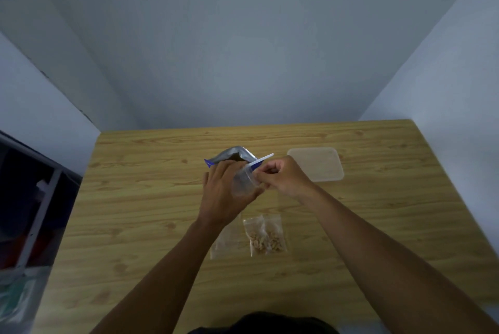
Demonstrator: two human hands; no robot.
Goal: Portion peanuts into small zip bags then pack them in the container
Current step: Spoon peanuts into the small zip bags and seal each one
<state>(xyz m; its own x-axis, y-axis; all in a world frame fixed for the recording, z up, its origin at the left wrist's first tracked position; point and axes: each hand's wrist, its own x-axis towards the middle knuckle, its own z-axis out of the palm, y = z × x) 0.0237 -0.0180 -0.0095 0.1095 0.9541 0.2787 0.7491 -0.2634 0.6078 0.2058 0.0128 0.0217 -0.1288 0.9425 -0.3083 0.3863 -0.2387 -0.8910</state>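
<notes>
The clear container (316, 163) sat on the wooden table (140, 198) to my right, well apart from the bags, and through its cloudy plastic I could not tell whether a lid was on it. The silver peanut pouch (232, 156), blue at its edge, stood just beyond my hands with its dark mouth open towards me; its contents did not show. Nearer to me lay the filled zip bags (266, 236), overlapping, with pale peanuts gathered in their lower halves. Just beside them on the left lay a flat empty zip bag (225, 242), partly under my left forearm. My left hand (224, 193) was curled round the small zip bag (244, 179), holding it upright in front of the pouch. My right hand (280, 177) pinched that bag's upper edge between thumb and fingertips, so both grips were closed on it. A white strip (266, 157) stuck out past my right fingers; I could not tell whether I held it or what it was. What the small bag contained was too blurred to tell.
</notes>
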